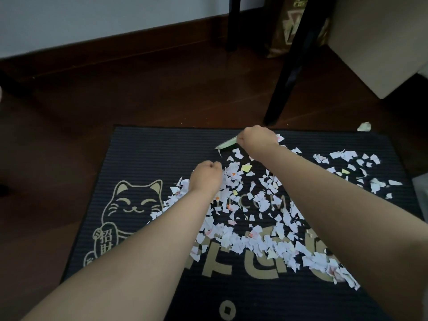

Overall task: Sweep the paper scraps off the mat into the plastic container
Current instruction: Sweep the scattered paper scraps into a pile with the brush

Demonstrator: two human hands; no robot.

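Dark wood floor [92, 100] under a white wall [92, 19], black mat [143, 154] in the middle of the view. Going left to right:

- Cat print [132, 205] on the mat's left part, no paper on it.
- Left hand [205, 176] sits at the upper-left edge of the pile with fingers curled under. Can't tell if it has any paper in it, since only the back of the hand shows.
- Scraps [254, 242] are all on the mat: a dense band from centre down to lower right, thinner scatter toward the right edge.
- Right hand [258, 140] is near the mat's far edge, fist closed round a pale green strip [225, 144] that sticks out to its left (card or small scraper, can't say which).
- Black chair legs [284, 72] stand behind the mat.
- One stray scrap [364, 126] lies on the floor just past the far right corner.
- Pale shape [421, 191] is cut off at the right edge. It might be the container, not enough showing to call it.

My read on the step: early gathering, nothing looks binned yet, with the strip set at the far side as the sweeping edge.

Next move probably calls for dragging the strip flat along the ribs toward the dense band, left hand blocking spill at the side. Then locate the container and fetch the stray. Light paper will likely flick over the strip if it's rushed.
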